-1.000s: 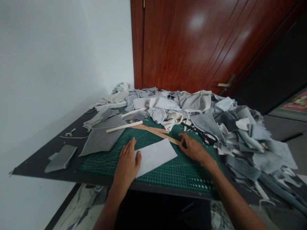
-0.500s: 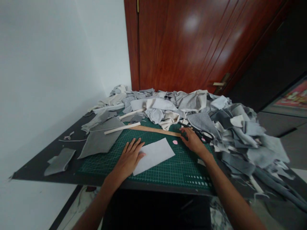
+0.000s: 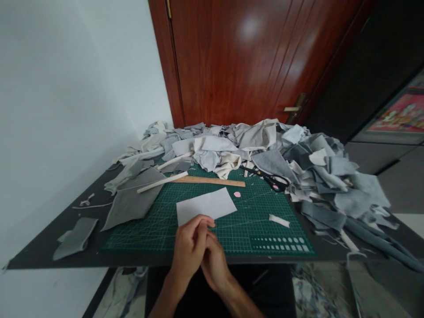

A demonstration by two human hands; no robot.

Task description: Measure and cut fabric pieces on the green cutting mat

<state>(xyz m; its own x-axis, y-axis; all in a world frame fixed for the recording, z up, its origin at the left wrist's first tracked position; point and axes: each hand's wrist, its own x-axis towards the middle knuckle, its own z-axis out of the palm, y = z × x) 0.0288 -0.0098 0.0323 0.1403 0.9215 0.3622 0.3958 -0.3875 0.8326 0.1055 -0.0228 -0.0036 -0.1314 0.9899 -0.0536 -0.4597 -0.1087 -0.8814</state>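
My left hand point(image 3: 189, 245) and my right hand point(image 3: 214, 261) are brought together at the mat's near edge, fingers folded against each other. No object shows in either hand, though the right fingers are partly hidden behind the left. Just beyond them a pale grey fabric piece point(image 3: 205, 204) lies flat, its near edge partly covered by my left hand. Underneath is a green cutting mat point(image 3: 149, 234). A wooden ruler point(image 3: 212, 180) rests farther back. Black-handled scissors point(image 3: 267, 176) lie to its right, and a small pink piece point(image 3: 237, 194) sits between fabric and scissors.
Heaped grey and cream fabric scraps point(image 3: 258, 134) line the back and right of the dark table point(image 3: 39, 247). Left are a larger grey piece point(image 3: 132, 203), a cream strip point(image 3: 162, 182) and a folded grey scrap point(image 3: 77, 236). A small white strip point(image 3: 279, 221) lies right. Behind stands a wooden door point(image 3: 225, 66).
Both hands have left the table surface things and come together at the near edge. My left hand came off the fabric piece; my right withdrew from beside the ruler and scissors. The view shifted slightly.
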